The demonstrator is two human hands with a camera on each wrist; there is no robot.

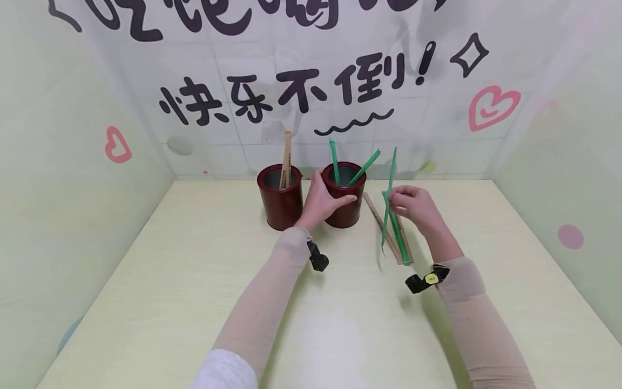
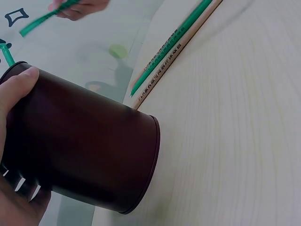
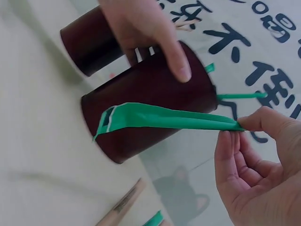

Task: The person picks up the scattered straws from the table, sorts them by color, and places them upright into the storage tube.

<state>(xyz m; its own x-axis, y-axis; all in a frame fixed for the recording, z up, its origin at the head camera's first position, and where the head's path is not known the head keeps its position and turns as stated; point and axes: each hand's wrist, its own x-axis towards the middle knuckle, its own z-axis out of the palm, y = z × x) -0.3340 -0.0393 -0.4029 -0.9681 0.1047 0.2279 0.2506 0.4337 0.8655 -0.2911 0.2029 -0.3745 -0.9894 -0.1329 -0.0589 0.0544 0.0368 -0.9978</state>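
In the head view my left hand grips a dark red canister at the back of the table, its thumb across the front. Two green wrapped straws lean out of this canister's mouth. To the right, my right hand pinches another green wrapped straw between thumb and fingertips, held up off the table. The right wrist view shows that straw's wide flat wrapper end pointing away from the hand, overlapping the canister. Below this hand, a green straw and brown wrapped straws lie on the table.
A second dark red canister, holding brown wrapped straws, stands left of the gripped one. Behind both rises a white wall sheet with black lettering. Side panels bound the pale wooden table at left and right.
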